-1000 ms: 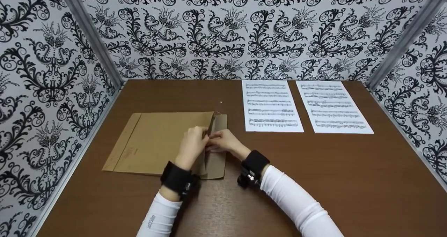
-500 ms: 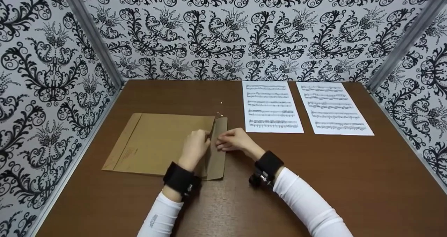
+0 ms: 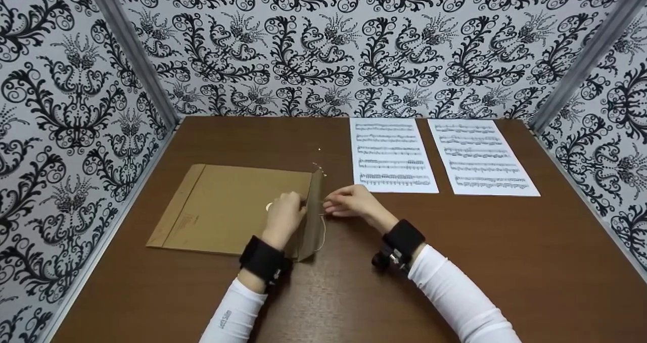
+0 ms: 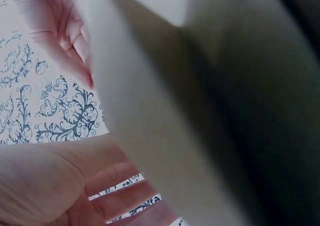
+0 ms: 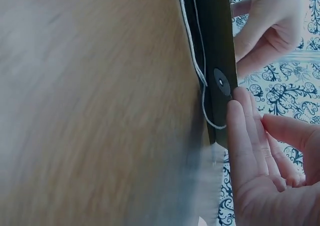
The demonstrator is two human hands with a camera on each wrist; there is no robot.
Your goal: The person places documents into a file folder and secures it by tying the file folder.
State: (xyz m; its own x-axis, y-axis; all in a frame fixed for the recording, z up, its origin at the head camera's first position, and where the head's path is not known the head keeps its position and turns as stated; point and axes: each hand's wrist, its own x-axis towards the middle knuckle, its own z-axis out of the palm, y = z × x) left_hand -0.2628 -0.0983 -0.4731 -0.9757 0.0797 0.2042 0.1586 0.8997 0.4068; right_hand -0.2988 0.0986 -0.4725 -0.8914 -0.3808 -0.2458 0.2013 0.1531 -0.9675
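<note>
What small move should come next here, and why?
Probably the right hand should ease the flap over toward the envelope's body: the flap stands raised rather than folded down, and that hand's straight fingers are already at its outer side.

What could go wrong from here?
1. Loose string hangs beside the flap; it might get trapped if the flap folds over.
2. The left hand is right at the mouth of the envelope, so it could block the flap or get caught beneath it.
3. The right hand has only its fingertips at the flap; the flap could slip away or crease unevenly.
</note>
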